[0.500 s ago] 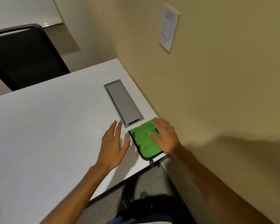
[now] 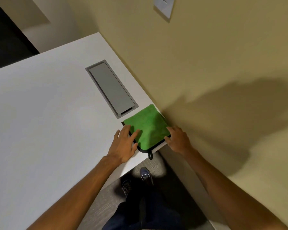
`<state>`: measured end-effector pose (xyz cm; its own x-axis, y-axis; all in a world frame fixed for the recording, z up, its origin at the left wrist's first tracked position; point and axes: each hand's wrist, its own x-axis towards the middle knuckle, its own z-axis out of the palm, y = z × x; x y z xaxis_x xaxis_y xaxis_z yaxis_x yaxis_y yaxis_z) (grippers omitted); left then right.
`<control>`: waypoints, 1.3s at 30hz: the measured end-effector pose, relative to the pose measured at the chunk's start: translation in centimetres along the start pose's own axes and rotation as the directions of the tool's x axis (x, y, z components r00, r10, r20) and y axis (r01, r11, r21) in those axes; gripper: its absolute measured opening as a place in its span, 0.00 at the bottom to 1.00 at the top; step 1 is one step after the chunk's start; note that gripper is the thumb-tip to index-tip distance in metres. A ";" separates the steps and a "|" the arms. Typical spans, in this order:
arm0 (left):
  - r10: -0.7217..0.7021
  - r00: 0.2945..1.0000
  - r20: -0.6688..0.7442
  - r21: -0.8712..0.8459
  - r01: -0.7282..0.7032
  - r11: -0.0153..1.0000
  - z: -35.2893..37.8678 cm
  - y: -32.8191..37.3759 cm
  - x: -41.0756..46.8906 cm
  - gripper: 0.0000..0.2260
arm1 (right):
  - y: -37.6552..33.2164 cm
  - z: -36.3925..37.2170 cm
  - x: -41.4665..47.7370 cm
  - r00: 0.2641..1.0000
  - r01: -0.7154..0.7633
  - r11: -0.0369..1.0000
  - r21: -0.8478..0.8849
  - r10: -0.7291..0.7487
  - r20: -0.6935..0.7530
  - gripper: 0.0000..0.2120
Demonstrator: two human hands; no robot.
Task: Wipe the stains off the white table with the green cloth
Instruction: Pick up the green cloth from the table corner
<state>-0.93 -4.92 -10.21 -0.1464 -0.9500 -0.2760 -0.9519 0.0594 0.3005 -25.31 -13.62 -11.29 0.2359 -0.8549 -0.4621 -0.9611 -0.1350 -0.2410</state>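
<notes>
1. Both hands sit at the edges of the green cloth (image 2: 146,126), neither one closed around it: the left hand (image 2: 124,146) lies flat and spread, its fingers (image 2: 134,133) resting over the cloth's left edge and touching the fabric, palm on the white table (image 2: 40,122).
2. On the other side, the right hand (image 2: 179,141) meets the cloth's right edge at the table's rim; its fingertips touch the dark border there, but whether they pinch the edge or merely press against it cannot be told from this angle.
3. Folded into a rough square with a dark trim, the green cloth lies flat on the near right corner of the table, close against the beige wall (image 2: 214,72).
4. At the cloth's near corner, a small dark loop (image 2: 150,154) hangs off the table's front edge.
5. Just beyond the cloth, a long grey cable hatch (image 2: 111,87) is set flush into the tabletop, its near end almost touching the cloth's far corner.
6. No stains are plainly readable on the white surface in this light.
7. High on the wall, a white switch plate (image 2: 164,7) is partly cut off by the frame's top.
8. Below the table edge, dark trousers and two dark shoes (image 2: 145,175) stand on grey carpet.
9. Soft shadows of the arms fall across the wall to the right.
</notes>
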 end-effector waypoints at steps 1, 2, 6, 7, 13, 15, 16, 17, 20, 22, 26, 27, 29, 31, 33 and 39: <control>-0.006 1.000 0.025 0.021 0.006 1.000 0.4 -0.2 0.6 0.27 | 0.2 0.1 0.6 1.000 0.002 1.000 -0.013 -0.002 0.011 0.27; -0.020 0.999 0.049 0.027 0.018 0.999 0.6 -0.4 1.3 0.28 | 0.3 0.3 1.1 1.000 0.009 1.000 -0.023 -0.009 0.017 0.27; -0.099 0.988 0.118 -0.054 0.106 0.993 1.2 -1.3 4.4 0.33 | 0.0 0.5 3.6 1.000 0.020 0.999 -0.034 -0.020 0.004 0.30; -0.128 0.984 0.125 -0.074 0.138 0.988 1.3 -1.5 5.2 0.34 | -0.2 0.5 4.3 1.000 0.021 0.999 -0.041 -0.021 0.000 0.31; -0.272 0.943 0.189 -0.173 0.305 0.936 1.0 -3.4 8.7 0.39 | -1.2 1.5 7.0 1.000 -0.018 0.994 -0.108 0.020 0.015 0.33; -0.292 0.931 0.221 -0.177 0.333 0.926 0.9 -4.0 9.3 0.39 | -1.7 2.1 7.4 0.999 -0.041 0.992 -0.118 0.043 0.014 0.32; -0.297 0.926 0.235 -0.175 0.341 0.924 0.9 -4.2 9.5 0.39 | -1.8 2.4 7.5 0.999 -0.051 0.991 -0.124 0.052 0.008 0.31; -0.302 0.920 0.251 -0.175 0.350 0.920 0.9 -4.4 9.8 0.38 | -2.0 2.6 7.6 0.998 -0.063 0.989 -0.133 0.063 -0.002 0.30; -0.327 0.903 0.279 -0.203 0.388 0.899 1.1 -4.6 10.5 0.35 | -2.2 2.8 8.0 0.993 -0.116 0.981 -0.158 0.113 -0.028 0.27; -0.340 0.902 0.264 -0.212 0.399 0.892 1.3 -4.5 11.0 0.30 | -2.3 2.9 8.2 0.990 -0.138 0.978 -0.159 0.134 -0.033 0.24; -0.400 0.880 0.256 -0.164 0.447 0.879 1.4 -4.4 11.7 0.27 | -2.6 2.7 8.5 0.991 -0.131 0.981 -0.146 0.127 -0.041 0.17; -0.419 0.872 0.255 -0.155 0.464 0.872 1.5 -4.3 11.8 0.26 | -2.6 2.6 8.5 0.992 -0.127 0.982 -0.139 0.122 -0.041 0.17; -0.450 0.858 0.246 -0.148 0.492 0.858 1.7 -4.1 11.7 0.22 | -2.6 2.5 8.4 0.993 -0.113 0.985 -0.129 0.110 -0.031 0.19; -0.470 0.848 0.245 -0.157 0.512 0.844 2.0 -3.9 11.1 0.18 | -2.6 2.4 8.3 0.996 -0.091 0.988 -0.128 0.089 -0.020 0.20; -0.482 0.840 0.250 -0.180 0.529 0.829 2.4 -3.8 10.1 0.16 | -2.6 2.3 8.1 0.997 -0.071 0.989 -0.128 0.070 -0.013 0.21; -0.518 0.810 0.274 -0.354 0.586 0.729 2.4 -4.2 6.6 0.14 | -3.8 1.8 7.3 0.998 0.026 0.999 -0.029 -0.028 -0.052 0.18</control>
<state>1.45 -10.68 -15.42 0.3006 -0.7166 -0.6293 -0.6845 -0.6216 0.3809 -19.72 -18.48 -15.29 0.2544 -0.8758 -0.4102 -0.9584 -0.1717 -0.2280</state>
